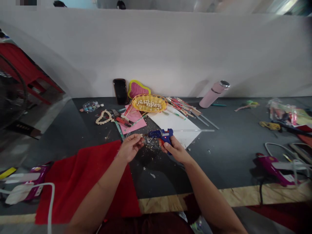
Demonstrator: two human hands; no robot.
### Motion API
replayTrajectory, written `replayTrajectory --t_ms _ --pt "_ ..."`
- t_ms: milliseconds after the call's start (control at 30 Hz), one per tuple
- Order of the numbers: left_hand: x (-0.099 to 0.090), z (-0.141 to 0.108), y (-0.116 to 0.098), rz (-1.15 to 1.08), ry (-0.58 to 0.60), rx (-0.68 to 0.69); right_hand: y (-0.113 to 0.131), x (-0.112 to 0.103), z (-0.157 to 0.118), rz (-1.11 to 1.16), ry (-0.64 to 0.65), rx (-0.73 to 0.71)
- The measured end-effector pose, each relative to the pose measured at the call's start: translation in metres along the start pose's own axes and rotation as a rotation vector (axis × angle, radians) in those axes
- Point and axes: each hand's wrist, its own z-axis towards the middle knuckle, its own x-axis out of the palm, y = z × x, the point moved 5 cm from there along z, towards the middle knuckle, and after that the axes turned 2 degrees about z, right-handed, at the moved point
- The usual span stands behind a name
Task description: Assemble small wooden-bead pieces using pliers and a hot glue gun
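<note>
My right hand [176,149] is wrapped round the grip of a blue hot glue gun [159,133], with a small red light lit on its side. A long clear glue stick [193,130] sticks out of its back to the right. My left hand [131,147] pinches a small pale piece [141,135] right at the nozzle; its exact shape is too small to make out. Beyond the hands, a yellow woven basket [149,103] holds several pale beads or bits. A heart-shaped beaded frame [104,117] lies to the left, beside red-handled pliers [123,121].
Pink paper [136,124] and white paper [187,135] lie under loose pencils and sticks [182,106]. A phone [120,91] and a pink bottle [214,94] stand by the wall. Red cloth [90,175] covers the front left. Purple power strips [276,169] with cables sit at both sides.
</note>
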Motion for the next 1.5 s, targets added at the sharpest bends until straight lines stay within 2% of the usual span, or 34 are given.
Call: replayTrajectory --t_ms 933,1100,1200,1400,1500 --pt "-0.002 0.000 -0.001 -0.022 -0.031 -0.002 0.003 -0.001 -0.001 0.012 0.009 -0.002" --pt "-0.001 0.000 0.000 -0.015 -0.040 -0.006 0.001 -0.003 -0.002 0.009 -0.007 0.033" --pt "0.001 -0.001 -0.003 -0.017 -0.047 -0.005 -0.004 -0.017 -0.002 0.019 -0.086 0.082" --pt "-0.002 0.000 -0.014 -0.076 -0.085 0.040 -0.023 -0.075 -0.004 0.032 -0.519 0.208" --pt "-0.008 0.004 -0.019 -0.122 -0.068 0.080 -0.026 -0.095 -0.007 -0.121 -0.620 0.228"
